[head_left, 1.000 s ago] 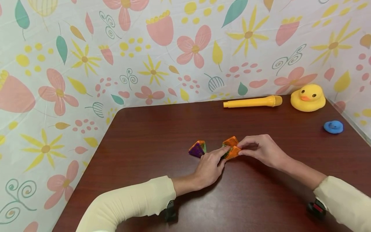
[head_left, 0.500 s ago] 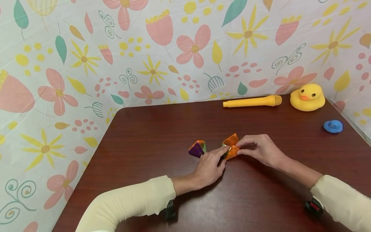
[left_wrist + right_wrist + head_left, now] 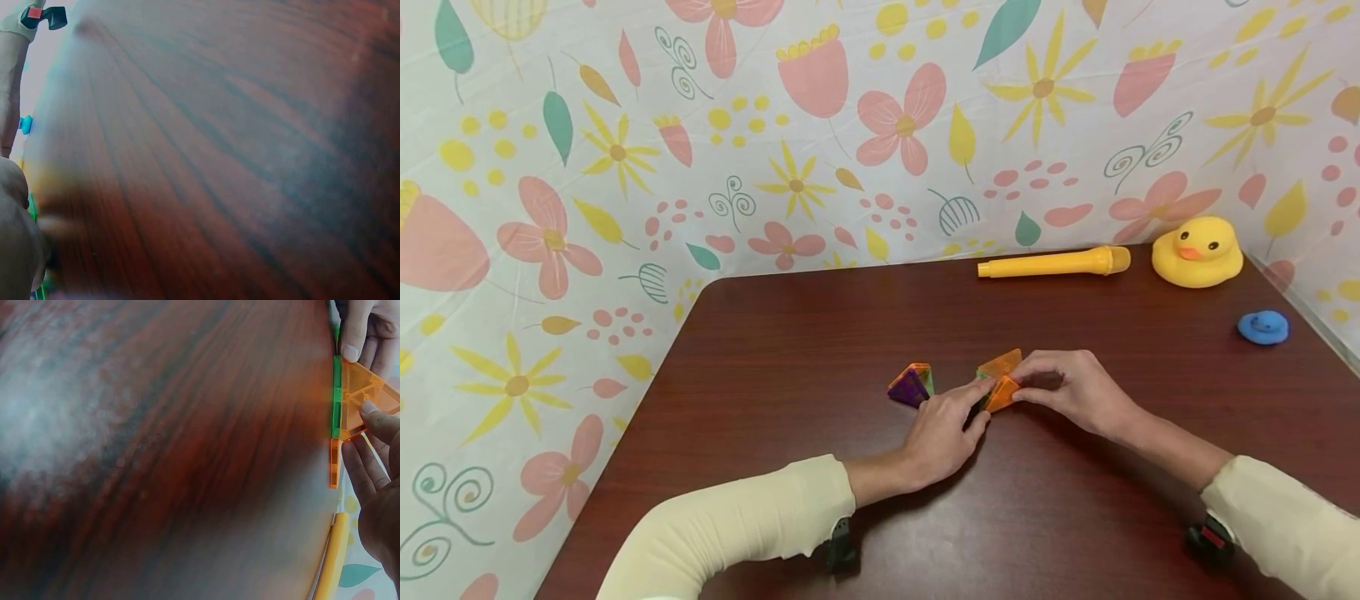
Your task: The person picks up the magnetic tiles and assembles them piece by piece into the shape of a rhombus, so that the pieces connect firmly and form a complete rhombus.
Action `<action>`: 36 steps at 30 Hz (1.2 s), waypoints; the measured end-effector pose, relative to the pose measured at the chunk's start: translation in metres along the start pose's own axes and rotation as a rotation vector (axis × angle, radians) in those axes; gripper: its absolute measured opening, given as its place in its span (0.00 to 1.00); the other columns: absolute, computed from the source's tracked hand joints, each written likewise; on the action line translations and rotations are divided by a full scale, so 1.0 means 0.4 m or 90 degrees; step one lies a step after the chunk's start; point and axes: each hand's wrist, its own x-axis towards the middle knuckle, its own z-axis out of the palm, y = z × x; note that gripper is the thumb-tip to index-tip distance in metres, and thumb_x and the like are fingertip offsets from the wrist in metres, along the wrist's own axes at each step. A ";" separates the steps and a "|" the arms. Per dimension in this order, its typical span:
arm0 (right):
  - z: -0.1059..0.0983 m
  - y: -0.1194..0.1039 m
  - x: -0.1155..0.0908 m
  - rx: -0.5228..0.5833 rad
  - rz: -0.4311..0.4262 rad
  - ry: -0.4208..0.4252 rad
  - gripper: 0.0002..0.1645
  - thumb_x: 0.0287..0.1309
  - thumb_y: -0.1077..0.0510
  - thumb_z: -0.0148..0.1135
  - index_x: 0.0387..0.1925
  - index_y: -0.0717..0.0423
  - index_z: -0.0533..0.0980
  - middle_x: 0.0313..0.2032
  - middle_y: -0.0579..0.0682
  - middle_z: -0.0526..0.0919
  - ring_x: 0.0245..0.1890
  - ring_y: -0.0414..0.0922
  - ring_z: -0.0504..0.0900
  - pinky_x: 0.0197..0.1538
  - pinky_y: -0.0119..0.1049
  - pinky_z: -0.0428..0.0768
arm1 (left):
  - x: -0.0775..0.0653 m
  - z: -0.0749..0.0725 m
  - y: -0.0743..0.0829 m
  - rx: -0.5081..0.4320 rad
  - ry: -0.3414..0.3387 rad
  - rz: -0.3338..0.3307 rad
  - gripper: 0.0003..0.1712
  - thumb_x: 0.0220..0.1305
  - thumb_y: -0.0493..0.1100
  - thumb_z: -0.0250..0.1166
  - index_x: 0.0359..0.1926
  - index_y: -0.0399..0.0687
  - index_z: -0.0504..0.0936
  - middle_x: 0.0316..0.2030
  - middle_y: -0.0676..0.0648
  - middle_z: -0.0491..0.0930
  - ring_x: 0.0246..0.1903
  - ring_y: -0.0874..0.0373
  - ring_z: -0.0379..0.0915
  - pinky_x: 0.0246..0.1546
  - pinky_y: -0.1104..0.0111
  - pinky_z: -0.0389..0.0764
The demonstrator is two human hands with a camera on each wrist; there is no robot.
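While the left hand (image 3: 936, 442) rests its fingers against a cluster of tiles in the head view, the right hand (image 3: 1086, 392) has a narrow grip, pinching an orange tile (image 3: 1002, 395) above mid-bench. A second orange tile (image 3: 1002, 363) is just behind it; a purple-and-orange piece (image 3: 910, 387) sits near the left fingers on the bench (image 3: 790, 333). Toward the back are a yellow microphone (image 3: 1052, 263), yellow duck (image 3: 1197, 254) and blue duck (image 3: 1263, 327). In the left wrist view, the left hand shows at the lower left edge; whether its grip holds anything cannot be told. In the right wrist view, the pinched tile rises beside a green tile (image 3: 337, 397) seen edge-on.
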 end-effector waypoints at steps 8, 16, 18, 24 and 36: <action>0.002 0.000 -0.001 -0.003 0.002 -0.002 0.23 0.47 0.74 0.82 0.42 0.48 0.90 0.39 0.38 0.90 0.41 0.38 0.88 0.46 0.25 0.84 | -0.001 0.000 0.000 0.002 0.005 0.002 0.28 0.78 0.42 0.65 0.75 0.47 0.76 0.69 0.49 0.78 0.66 0.58 0.76 0.60 0.64 0.81; 0.003 0.000 -0.003 -0.015 0.009 -0.006 0.23 0.47 0.74 0.82 0.43 0.49 0.90 0.40 0.38 0.90 0.41 0.40 0.88 0.44 0.28 0.85 | 0.000 0.002 -0.001 0.008 0.003 -0.001 0.28 0.78 0.42 0.65 0.75 0.47 0.76 0.69 0.49 0.78 0.66 0.58 0.76 0.59 0.64 0.82; 0.001 0.000 -0.004 -0.019 0.011 -0.007 0.23 0.47 0.73 0.82 0.44 0.49 0.89 0.41 0.38 0.90 0.41 0.40 0.88 0.44 0.28 0.85 | 0.001 0.003 -0.002 0.007 0.001 0.000 0.28 0.78 0.42 0.65 0.75 0.47 0.76 0.69 0.49 0.78 0.66 0.58 0.76 0.59 0.64 0.82; -0.009 -0.003 -0.004 -0.006 0.008 -0.014 0.25 0.47 0.72 0.83 0.46 0.50 0.89 0.42 0.39 0.90 0.42 0.41 0.89 0.44 0.33 0.87 | 0.002 0.004 -0.002 0.004 0.000 0.003 0.28 0.78 0.42 0.65 0.75 0.47 0.76 0.69 0.49 0.78 0.66 0.58 0.76 0.59 0.64 0.82; -0.056 0.010 0.000 0.015 0.034 0.011 0.30 0.51 0.68 0.82 0.57 0.54 0.85 0.50 0.50 0.89 0.46 0.45 0.88 0.49 0.28 0.84 | 0.003 0.005 -0.002 -0.002 0.003 0.006 0.27 0.78 0.41 0.65 0.74 0.46 0.76 0.69 0.48 0.78 0.66 0.57 0.76 0.60 0.63 0.81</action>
